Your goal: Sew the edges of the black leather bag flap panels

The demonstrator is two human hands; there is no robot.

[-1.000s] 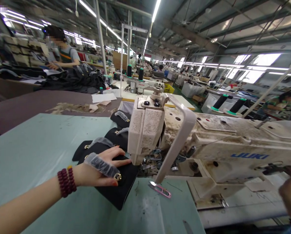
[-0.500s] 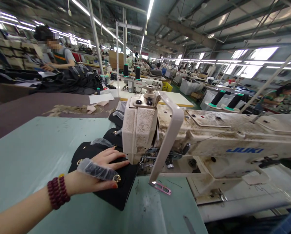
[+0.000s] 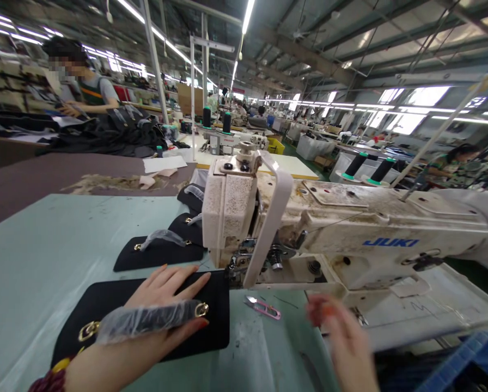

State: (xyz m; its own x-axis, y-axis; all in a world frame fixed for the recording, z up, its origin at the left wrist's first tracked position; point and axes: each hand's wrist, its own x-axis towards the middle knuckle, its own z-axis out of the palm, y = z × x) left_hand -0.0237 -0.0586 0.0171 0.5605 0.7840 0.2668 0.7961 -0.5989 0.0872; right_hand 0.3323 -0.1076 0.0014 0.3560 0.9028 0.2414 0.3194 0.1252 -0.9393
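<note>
My left hand [image 3: 168, 305] lies flat with fingers spread on a black bag panel [image 3: 121, 294]. The hand passes under the panel's plastic-wrapped handle [image 3: 146, 321], which is fixed by gold rings at both ends. The panel's right edge touches the sewing machine [image 3: 231, 212] near the needle area; the needle itself is hidden. At the lower right, blurred by motion, my right hand [image 3: 342, 332] hangs over the table's right edge; its fingers are too smeared to read. Between the hands lie pink thread snips [image 3: 263, 308]. Another black panel [image 3: 158, 253] with a wrapped handle lies just behind.
Further black panels [image 3: 189, 223] trail behind the machine head on the green table [image 3: 43, 239]. A blue basket [image 3: 456, 365] stands at the lower right. Black thread cones [image 3: 354, 165] rise behind the machine. At the back left a co-worker [image 3: 92, 92] handles black pieces.
My left hand and the front panel have moved left and toward me, turning the panel and uncovering the one behind. My right hand has entered at the lower right. The view has shifted slightly.
</note>
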